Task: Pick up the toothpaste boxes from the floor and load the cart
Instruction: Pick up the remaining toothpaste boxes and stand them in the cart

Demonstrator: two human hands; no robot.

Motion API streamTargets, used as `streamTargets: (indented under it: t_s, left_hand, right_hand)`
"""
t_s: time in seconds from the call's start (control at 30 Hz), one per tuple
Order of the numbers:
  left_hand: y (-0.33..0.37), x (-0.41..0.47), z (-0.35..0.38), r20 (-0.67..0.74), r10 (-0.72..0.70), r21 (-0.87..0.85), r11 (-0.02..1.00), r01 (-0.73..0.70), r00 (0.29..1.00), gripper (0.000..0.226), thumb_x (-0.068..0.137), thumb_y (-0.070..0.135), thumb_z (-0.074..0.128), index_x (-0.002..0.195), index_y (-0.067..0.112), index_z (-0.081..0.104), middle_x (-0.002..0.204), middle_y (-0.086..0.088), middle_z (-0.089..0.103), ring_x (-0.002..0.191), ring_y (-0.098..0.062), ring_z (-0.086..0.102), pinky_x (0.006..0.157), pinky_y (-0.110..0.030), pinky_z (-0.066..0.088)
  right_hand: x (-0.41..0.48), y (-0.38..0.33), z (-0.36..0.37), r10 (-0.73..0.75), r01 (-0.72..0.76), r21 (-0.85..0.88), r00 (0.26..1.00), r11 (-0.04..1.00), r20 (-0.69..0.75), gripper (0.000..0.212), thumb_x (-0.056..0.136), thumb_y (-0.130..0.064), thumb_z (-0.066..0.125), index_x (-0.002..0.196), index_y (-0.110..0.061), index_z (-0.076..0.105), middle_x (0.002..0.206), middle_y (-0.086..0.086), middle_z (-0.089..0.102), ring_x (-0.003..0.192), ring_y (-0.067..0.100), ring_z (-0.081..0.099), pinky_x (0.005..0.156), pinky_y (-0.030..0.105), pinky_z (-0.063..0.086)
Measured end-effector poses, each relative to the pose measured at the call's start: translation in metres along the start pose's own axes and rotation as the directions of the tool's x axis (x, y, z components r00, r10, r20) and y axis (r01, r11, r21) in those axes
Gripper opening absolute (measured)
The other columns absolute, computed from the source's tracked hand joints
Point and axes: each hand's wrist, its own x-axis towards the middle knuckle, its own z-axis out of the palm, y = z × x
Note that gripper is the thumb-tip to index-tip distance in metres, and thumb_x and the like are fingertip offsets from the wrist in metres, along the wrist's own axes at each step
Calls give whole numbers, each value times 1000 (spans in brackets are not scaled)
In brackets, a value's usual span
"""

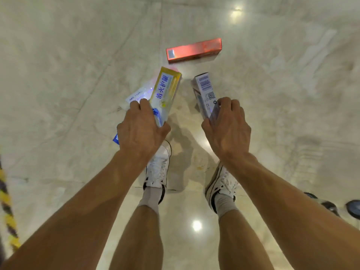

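- The yellow-and-white toothpaste box (165, 94) is off the floor, gripped by the left hand (140, 133) with fingers curled over its top and the thumb clamped on the near edge. A paler white box (136, 96) lies under it in the same grip.
- The right hand (228, 125) wraps its fingers round a white barcode box (206, 92), tilted on end. A pinkish box may sit behind it, but I cannot tell.
- One red box (193, 49) lies flat on the marble floor (78, 55) ahead, well apart from both hands.
- Both hands look full, so carrying this load to the cart first seems wise. The stacked boxes should be squeezed flat together so the lower one cannot slide out.
- The yellow box reads "清火护龈" in blue characters. The right-hand box shows a barcode and a QR code, with small print too blurred to read. The red box's lettering is illegible.
- White sneakers (158, 166) stand below. Dark wheels (352, 208) at the right edge may belong to the cart.
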Motion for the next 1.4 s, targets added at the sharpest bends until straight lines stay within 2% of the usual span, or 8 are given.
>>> streamTargets:
  t_s: [0.27, 0.37, 0.53, 0.83, 0.97, 1.17, 1.33, 1.4]
  left_hand:
    - [81, -100, -261, -190, 31, -72, 996, -46, 981, 52, 76, 52, 69, 102, 13, 46, 92, 0, 41, 81, -27, 53, 60, -35, 35]
    - [110, -147, -353, -236, 55, -33, 997, -64, 970, 56, 79, 62, 66, 104, 15, 46, 96, -1, 49, 88, -25, 57, 61, -33, 36]
    - [149, -230, -483, -233, 111, 32, 994, -107, 966, 57, 79, 57, 65, 113, 14, 48, 108, -4, 54, 100, -26, 59, 67, -33, 36]
    - [206, -339, -643, -268, 308, 134, 950, -281, 913, 58, 77, 61, 64, 114, 18, 50, 102, 0, 56, 81, -20, 52, 66, -31, 38]
    - [232, -358, -703, -240, 417, 169, 907, -385, 877, 59, 76, 63, 66, 113, 20, 50, 99, 2, 58, 84, -18, 58, 68, -29, 46]
    - [278, -394, -764, -238, 608, 228, 793, -565, 757, 61, 78, 68, 65, 114, 22, 51, 94, 3, 59, 81, -15, 61, 73, -29, 55]
    - [317, -440, -787, -204, 787, 332, 615, -715, 583, 54, 77, 62, 66, 107, 18, 54, 92, 1, 55, 83, -23, 56, 67, -31, 42]
    - [332, -463, -784, -162, 849, 372, 525, -765, 503, 48, 78, 60, 66, 99, 18, 55, 83, 3, 54, 78, -21, 55, 64, -31, 41]
  right_hand:
    - [-43, -68, -287, 72, -76, 97, 997, 992, 41, 36, 88, -49, 60, 110, -27, 42, 104, -4, 63, 81, 29, 63, 66, 36, 41]
    - [-65, -90, -392, -6, 4, 83, 1000, 997, 25, 37, 86, -53, 60, 104, -29, 38, 95, -7, 61, 73, 25, 56, 64, 33, 35]
    - [-111, -123, -546, -79, 83, 49, 993, 995, -92, 36, 86, -52, 58, 98, -24, 38, 91, -3, 55, 84, 31, 63, 64, 36, 37]
    - [-203, -143, -732, -13, 24, 41, 973, 999, -232, 37, 85, -51, 59, 103, -23, 43, 92, -4, 60, 75, 21, 61, 71, 36, 53]
    - [-238, -141, -783, 73, -54, 70, 952, 996, -296, 39, 85, -50, 61, 103, -22, 42, 92, -4, 59, 76, 21, 61, 62, 34, 43]
    - [-299, -137, -840, 232, -208, 102, 868, 973, -440, 39, 89, -52, 60, 102, -20, 43, 93, 1, 54, 82, 25, 55, 66, 37, 41]
    - [-360, -116, -868, 396, -377, 144, 768, 915, -503, 42, 84, -59, 57, 106, -24, 49, 89, -1, 56, 80, 22, 57, 66, 37, 50]
    - [-393, -103, -871, 471, -456, 163, 719, 875, -511, 41, 86, -60, 57, 102, -24, 47, 89, -1, 54, 81, 23, 55, 66, 37, 46]
